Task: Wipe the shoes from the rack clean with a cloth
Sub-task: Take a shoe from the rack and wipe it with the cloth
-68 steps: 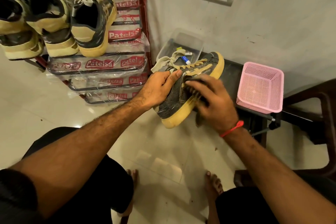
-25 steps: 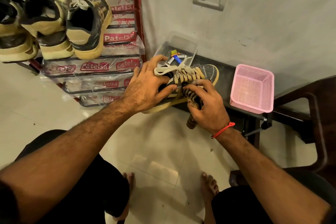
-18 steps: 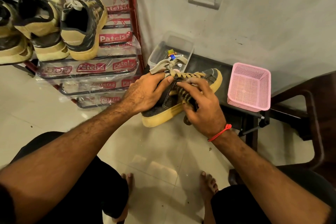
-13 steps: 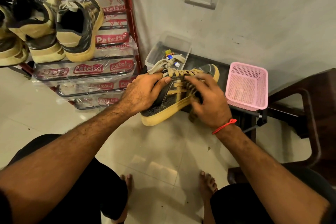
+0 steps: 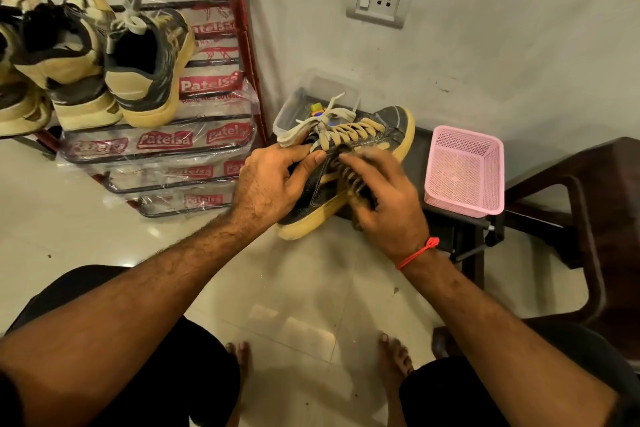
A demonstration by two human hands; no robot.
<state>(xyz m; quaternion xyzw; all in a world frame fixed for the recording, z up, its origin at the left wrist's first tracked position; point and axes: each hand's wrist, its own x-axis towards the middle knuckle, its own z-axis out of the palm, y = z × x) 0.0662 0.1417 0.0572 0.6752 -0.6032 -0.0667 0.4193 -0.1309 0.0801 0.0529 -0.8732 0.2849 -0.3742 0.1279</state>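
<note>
Since half a second ago, shoe (image 5: pixel 346 163) rolled a little, laces up and side panel toward the camera, toe at 1 o'clock, heel at 7 o'clock over the floor, forepart over the dark bench (image 5: pixel 420 152). Left hand (image 5: pixel 273 184) clamps the collar, thumb over the top edge by the tongue, fingers wrapped beneath. Right hand (image 5: pixel 384 201) shifted from the laces down onto the side panel, fingers curled on a striped cloth (image 5: pixel 349 180) (blurred, so probably mid-rub). Means wiping carries on along this side; sole edge looks yellowed, judged not yet done. Three more shoes (image 5: pixel 104 62) wait at 10 o'clock on the rack (image 5: pixel 242 45), so task far from finished.

Readable: "Patelsa" in white on red, repeated across the rack's plastic wrap (image 5: pixel 194 139); beneath it "Redg No" with digits too small to read. No writing legible on the pink basket (image 5: pixel 464 170) at 3 o'clock
</note>
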